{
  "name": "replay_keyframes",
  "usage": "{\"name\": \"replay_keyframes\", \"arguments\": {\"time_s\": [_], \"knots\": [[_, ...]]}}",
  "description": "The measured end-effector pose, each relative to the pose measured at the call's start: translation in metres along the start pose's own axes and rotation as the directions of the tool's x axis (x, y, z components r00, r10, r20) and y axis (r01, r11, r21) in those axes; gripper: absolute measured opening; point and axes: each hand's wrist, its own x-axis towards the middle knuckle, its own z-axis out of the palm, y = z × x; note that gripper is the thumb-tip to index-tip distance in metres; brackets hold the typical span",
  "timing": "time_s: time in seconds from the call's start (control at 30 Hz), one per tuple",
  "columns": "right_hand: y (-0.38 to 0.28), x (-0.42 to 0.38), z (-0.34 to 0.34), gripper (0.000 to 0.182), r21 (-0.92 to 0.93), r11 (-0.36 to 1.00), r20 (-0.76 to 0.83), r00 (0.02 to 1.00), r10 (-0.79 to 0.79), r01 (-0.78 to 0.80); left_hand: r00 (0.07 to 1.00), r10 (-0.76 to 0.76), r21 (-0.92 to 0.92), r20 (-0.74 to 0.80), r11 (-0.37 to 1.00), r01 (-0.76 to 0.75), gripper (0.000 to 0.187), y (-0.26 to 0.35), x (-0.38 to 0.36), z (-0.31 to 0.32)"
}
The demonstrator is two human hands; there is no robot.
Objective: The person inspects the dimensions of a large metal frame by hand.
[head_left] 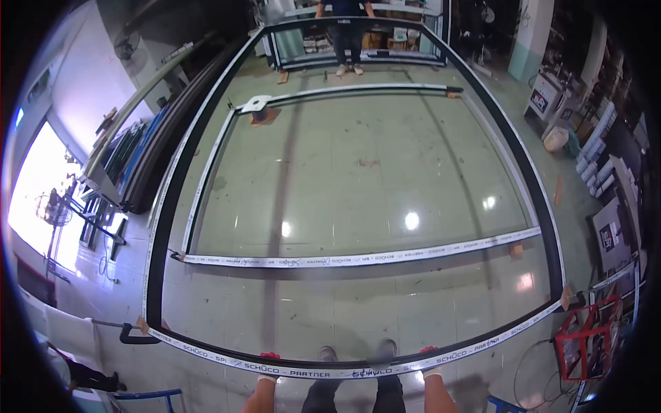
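A large rectangular window frame (pixel 303 373), dark on its inner side and covered with white Schüco-printed tape, spans most of the head view. My left hand (pixel 270 356) and my right hand (pixel 428 350), in red-fingered gloves, are closed around its near bar. The bar hides most of both palms. At the far bar stands another person (pixel 348 41), whose hands reach its two sides. Clamps sit at the near corners, a left clamp (pixel 131 335) and a right clamp (pixel 582 297), with small wooden pads against the frame.
Inside the outline, a smaller taped frame (pixel 358 260) rests low over the tiled floor (pixel 358 186) on small blocks. A spool-like stand (pixel 256 104) is at its far left corner. Long profiles (pixel 148 158) lie on a left rack; a red metal crate (pixel 585 344) stands right.
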Motion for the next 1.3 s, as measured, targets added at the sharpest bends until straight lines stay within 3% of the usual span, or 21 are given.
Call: {"name": "replay_keyframes", "arguments": {"time_s": [0.03,0.17,0.2,0.27,0.37,0.57,0.73,0.77,1.03,1.13,1.17,1.27,1.3], "knots": [[-0.003,0.011,-0.011,0.037,0.03,1.0,0.03,1.0,0.007,-0.008,0.998,0.069,0.038,-0.009,0.997,-0.069,0.038,-0.012,0.002,-0.003],[-0.024,0.063,-0.045,0.036,-0.056,0.998,0.196,0.98,0.036,-0.026,0.992,0.074,-0.035,-0.107,0.996,-0.078,0.036,-0.064,0.026,-0.017],[-0.028,0.075,-0.053,0.036,-0.079,0.997,0.259,0.965,0.039,-0.019,0.996,0.081,-0.03,-0.032,0.996,-0.082,0.036,-0.075,0.039,-0.026],[-0.033,0.08,-0.057,0.035,-0.11,0.994,0.186,0.982,0.03,-0.01,0.996,0.079,-0.029,0.038,0.997,-0.078,0.035,-0.091,0.058,-0.048],[-0.043,0.111,-0.083,0.034,-0.097,0.986,0.406,0.899,0.167,-0.139,0.998,0.06,-0.057,0.014,0.997,-0.06,0.035,-0.118,0.088,-0.08],[-0.044,0.125,-0.076,0.033,-0.117,0.989,0.171,0.979,0.109,-0.09,0.999,0.044,-0.065,-0.007,0.997,-0.045,0.035,-0.155,0.13,-0.098],[-0.039,0.152,-0.087,0.032,-0.136,0.989,0.066,0.996,0.062,-0.053,1.0,0.009,-0.05,-0.001,0.999,-0.009,0.034,-0.175,0.168,-0.112],[-0.038,0.158,-0.088,0.032,-0.141,0.989,0.046,0.998,0.051,-0.044,0.996,0.009,-0.021,0.089,1.0,-0.007,0.032,-0.181,0.178,-0.116],[-0.036,0.195,-0.108,0.032,-0.131,0.991,-0.096,0.995,0.001,-0.013,1.0,-0.012,0.011,0.014,1.0,0.012,0.031,-0.218,0.225,-0.138],[-0.039,0.218,-0.135,0.034,-0.214,0.976,-0.05,0.997,-0.054,0.042,1.0,-0.019,0.023,-0.011,1.0,0.019,0.031,-0.229,0.231,-0.153],[-0.046,0.229,-0.158,0.033,-0.152,0.988,0.082,0.997,0.001,0.011,1.0,-0.021,0.023,-0.014,0.999,0.021,0.03,-0.232,0.233,-0.158],[-0.044,0.233,-0.166,0.032,-0.15,0.988,0.118,0.992,0.052,-0.034,1.0,-0.019,0.026,-0.014,0.999,0.019,0.03,-0.24,0.242,-0.17],[-0.043,0.229,-0.171,0.03,-0.207,0.978,0.231,0.971,0.06,-0.011,1.0,-0.019,0.027,-0.012,0.999,0.019,0.03,-0.242,0.243,-0.174]]}}
